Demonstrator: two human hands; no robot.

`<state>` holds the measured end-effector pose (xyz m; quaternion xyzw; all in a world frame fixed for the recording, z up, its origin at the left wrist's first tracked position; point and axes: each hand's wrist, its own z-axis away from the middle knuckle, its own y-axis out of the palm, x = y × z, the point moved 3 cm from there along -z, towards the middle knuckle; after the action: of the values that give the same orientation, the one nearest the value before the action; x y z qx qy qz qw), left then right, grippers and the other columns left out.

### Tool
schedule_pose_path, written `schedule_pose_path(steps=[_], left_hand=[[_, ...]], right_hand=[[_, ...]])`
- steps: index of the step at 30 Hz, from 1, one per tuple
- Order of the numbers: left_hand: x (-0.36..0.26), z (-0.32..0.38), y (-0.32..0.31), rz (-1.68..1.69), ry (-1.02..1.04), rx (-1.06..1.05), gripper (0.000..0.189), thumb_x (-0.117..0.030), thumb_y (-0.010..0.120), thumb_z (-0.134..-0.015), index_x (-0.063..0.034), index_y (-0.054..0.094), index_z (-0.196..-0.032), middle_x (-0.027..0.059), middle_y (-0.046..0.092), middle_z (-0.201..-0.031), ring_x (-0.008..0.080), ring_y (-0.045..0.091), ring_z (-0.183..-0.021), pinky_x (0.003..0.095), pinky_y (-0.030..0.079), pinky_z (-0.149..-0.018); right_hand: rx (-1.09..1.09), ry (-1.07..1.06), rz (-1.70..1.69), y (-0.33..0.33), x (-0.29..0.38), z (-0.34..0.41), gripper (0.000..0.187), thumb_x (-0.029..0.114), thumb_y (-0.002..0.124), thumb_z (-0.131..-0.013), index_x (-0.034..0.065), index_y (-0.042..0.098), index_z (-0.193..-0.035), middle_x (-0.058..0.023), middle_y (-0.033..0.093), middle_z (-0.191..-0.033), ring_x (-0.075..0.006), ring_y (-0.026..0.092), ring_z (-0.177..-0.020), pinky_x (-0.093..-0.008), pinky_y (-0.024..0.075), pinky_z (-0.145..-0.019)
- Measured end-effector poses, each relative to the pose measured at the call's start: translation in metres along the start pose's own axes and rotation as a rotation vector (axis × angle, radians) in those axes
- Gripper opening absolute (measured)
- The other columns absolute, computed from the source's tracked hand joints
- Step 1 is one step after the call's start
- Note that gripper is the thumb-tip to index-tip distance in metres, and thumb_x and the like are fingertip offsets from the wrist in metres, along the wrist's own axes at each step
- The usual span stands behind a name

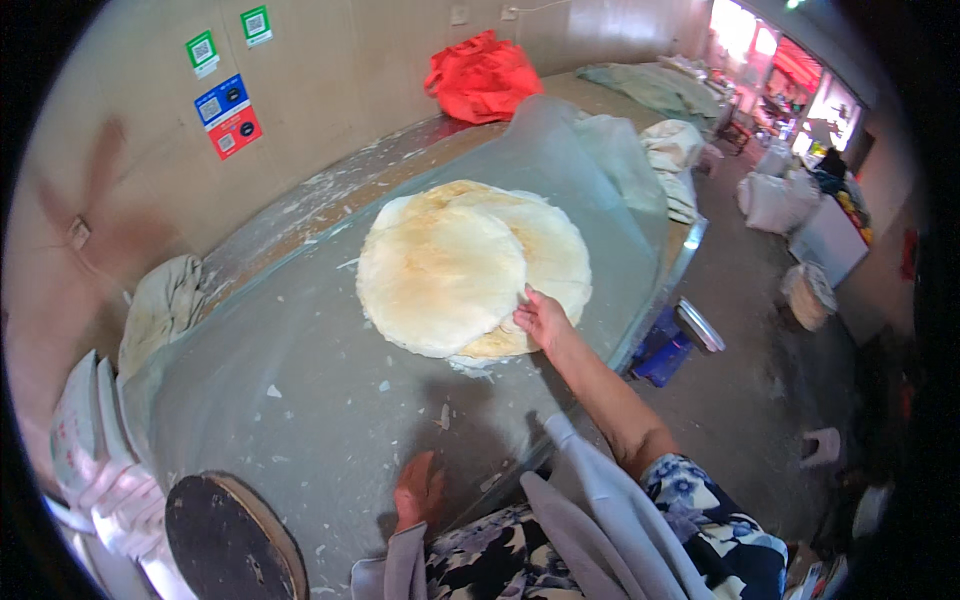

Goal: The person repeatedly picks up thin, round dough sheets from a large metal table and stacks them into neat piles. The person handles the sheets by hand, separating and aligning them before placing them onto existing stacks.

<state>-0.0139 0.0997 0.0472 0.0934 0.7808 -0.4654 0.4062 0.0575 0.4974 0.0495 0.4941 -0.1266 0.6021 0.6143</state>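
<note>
Two large, round, pale flatbreads or dough sheets lie overlapping on the table. The upper round (442, 281) covers the left part of the lower round (559, 247), and both have yellowish-brown patches. At the right rim of the upper one is my right hand (541, 319), with bent fingers and the thumb close to the edge. Whether the fingers pinch that rim is unclear. My left hand (418, 487) rests low on the table near its front edge, in front of my body, with nothing seen in it.
Clear plastic sheeting (262, 360) covers the table, scattered with flakes. A dark round board (225, 536) stands lower left, beside stacked white sacks (97, 457). A red bag (484, 79) lies by the wall. A blue stool-like object (664, 349) and white bags (780, 199) are on the right.
</note>
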Motion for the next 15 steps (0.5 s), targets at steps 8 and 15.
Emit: schedule_pose_path(steps=[8, 15], left_hand=[[0.012, 0.061, 0.02, -0.072, -0.442, -0.369, 0.031, -0.009, 0.059, -0.079, -0.0026, 0.059, -0.109, 0.0164, 0.062, -0.101, 0.0295, 0.062, -0.092, 0.0363, 0.049, -0.081], [-0.035, 0.017, 0.028, -0.039, -0.444, -0.357, 0.03, -0.011, 0.059, -0.08, -0.0023, 0.057, -0.109, 0.0177, 0.063, -0.101, 0.0318, 0.062, -0.089, 0.0377, 0.05, -0.076]], right_hand=[[0.305, 0.037, -0.092, 0.054, 0.018, -0.018, 0.044, 0.016, 0.061, -0.08, -0.001, 0.047, -0.118, -0.0125, 0.058, -0.107, -0.0267, 0.058, -0.096, -0.0386, 0.0474, -0.083], [0.372, -0.262, 0.137, 0.117, 0.057, -0.075, 0.051, -0.006, 0.054, -0.068, -0.0014, 0.048, -0.118, -0.0132, 0.057, -0.106, -0.0294, 0.055, -0.1, -0.0395, 0.0452, -0.088]])
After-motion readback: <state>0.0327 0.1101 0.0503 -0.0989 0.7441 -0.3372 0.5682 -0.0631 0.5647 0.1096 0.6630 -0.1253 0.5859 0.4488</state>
